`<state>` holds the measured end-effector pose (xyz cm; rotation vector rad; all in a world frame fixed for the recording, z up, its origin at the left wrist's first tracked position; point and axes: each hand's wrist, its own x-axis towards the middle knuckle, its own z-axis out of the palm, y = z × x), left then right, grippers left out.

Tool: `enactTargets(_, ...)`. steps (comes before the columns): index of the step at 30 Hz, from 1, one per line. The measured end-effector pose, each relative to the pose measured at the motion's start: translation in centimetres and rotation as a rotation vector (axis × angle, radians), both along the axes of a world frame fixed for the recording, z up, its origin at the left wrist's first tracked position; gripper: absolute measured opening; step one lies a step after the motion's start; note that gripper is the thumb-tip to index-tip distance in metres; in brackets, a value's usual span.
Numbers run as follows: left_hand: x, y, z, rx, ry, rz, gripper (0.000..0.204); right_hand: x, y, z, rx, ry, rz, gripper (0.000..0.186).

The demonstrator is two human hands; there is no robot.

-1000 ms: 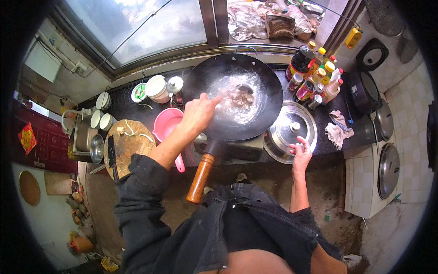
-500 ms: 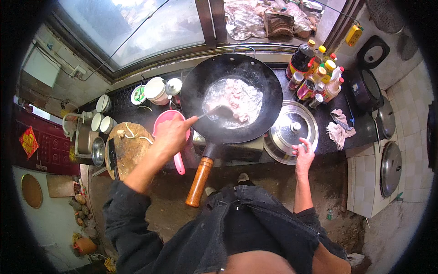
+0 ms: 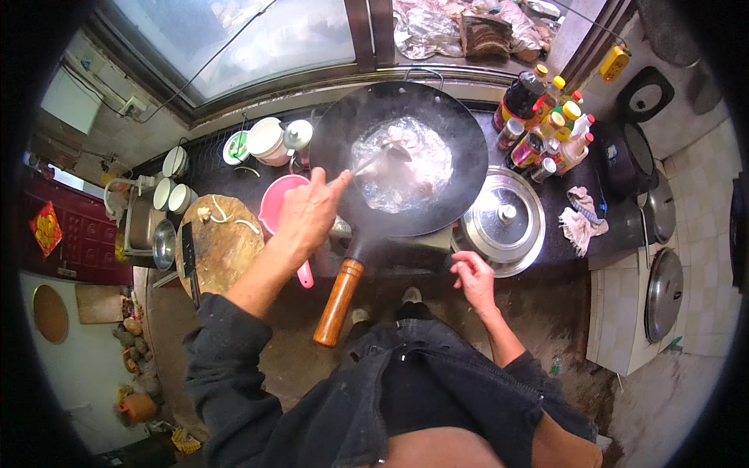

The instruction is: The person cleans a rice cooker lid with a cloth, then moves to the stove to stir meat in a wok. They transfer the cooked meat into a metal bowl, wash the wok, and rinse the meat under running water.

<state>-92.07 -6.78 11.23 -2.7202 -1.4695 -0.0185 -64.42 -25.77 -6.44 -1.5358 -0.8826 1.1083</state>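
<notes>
While steam rises off it, the black wok (image 3: 460, 125) sits on the burner at the middle of the dark surface (image 3: 608, 218), just below the window, with pale pieces of food in bubbling liquid (image 3: 402, 164) in its bowl. Its wooden handle (image 3: 338, 303) sticks out over the surface's front edge toward the person. A metal ladle (image 3: 382, 154) reaches into the liquid from the left, its bowl among the pale pieces. The left hand (image 3: 308, 214) is closed around the ladle's shaft, above the wok's near-left rim. The right hand (image 3: 472, 277) hangs at the front edge of the surface with fingers loosely curled, holding nothing, just beside a shiny steel pot lid (image 3: 503, 222) that lies to the right of the wok. Under the left hand lies a pink plastic scoop (image 3: 277, 207), and left of that a round wooden chopping board (image 3: 222, 246) with a cleaver (image 3: 189, 257) along its left edge. White bowls and jars (image 3: 269, 140) stand behind the board. A cluster of sauce bottles (image 3: 546, 129) stands at the wok's far right, and a crumpled cloth (image 3: 581, 222) lies beyond the lid.
</notes>
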Motion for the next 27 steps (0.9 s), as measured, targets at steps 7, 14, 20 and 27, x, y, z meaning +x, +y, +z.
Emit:
enactTargets(7, -3.6, -1.8, -0.5, 0.100, -0.120, -0.021, 0.050, -8.7, 2.5, -1.3, 0.133, -0.644, 0.381, 0.031)
enactTargets(14, -12.0, -1.7, -4.5, -0.335, -1.203, 0.268, 0.019, -14.0, 4.7, -2.9, 0.118, -1.092, 0.432, 0.054)
enactTargets(20, -25.6, -4.7, -13.6, -0.346, -1.561, 0.978, 0.010, -14.3, 6.1, -3.6, 0.223, -1.481, 0.293, 0.016)
enactTargets(27, -31.8, -8.5, -22.6, -0.394, -1.696, 1.319, 0.015, -15.8, 5.5, -2.9, -0.170, -1.232, 0.281, 0.036)
